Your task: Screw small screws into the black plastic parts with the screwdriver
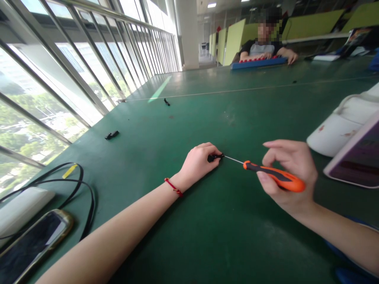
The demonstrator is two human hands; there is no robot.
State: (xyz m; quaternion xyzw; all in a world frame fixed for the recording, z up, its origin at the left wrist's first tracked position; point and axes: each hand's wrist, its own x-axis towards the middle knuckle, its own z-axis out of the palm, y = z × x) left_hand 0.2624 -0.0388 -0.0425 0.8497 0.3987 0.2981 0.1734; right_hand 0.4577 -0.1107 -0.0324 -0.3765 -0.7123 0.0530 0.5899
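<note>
My left hand (201, 158), with a red cord bracelet (173, 187) at the wrist, rests on the green tabletop. Its fingers pinch a small black part (211, 158) whose exact kind I cannot make out. The thin shaft of an orange and black screwdriver (276, 176) reaches left to this part, its tip at the part's right end. My right hand (299, 173) holds the screwdriver's handle, the thumb against its near side and the index finger lifted off it. The handle tilts slightly down to the right in the view.
Two small black pieces, one nearer (111, 135) and one farther (167, 102), lie on the green table (142, 134). A phone (35, 244) and black cable (93, 197) are at left. At right stand a white container (334, 128) and a pinkish-framed device (355, 157). Across sits a person (260, 49) behind a blue tray (257, 64).
</note>
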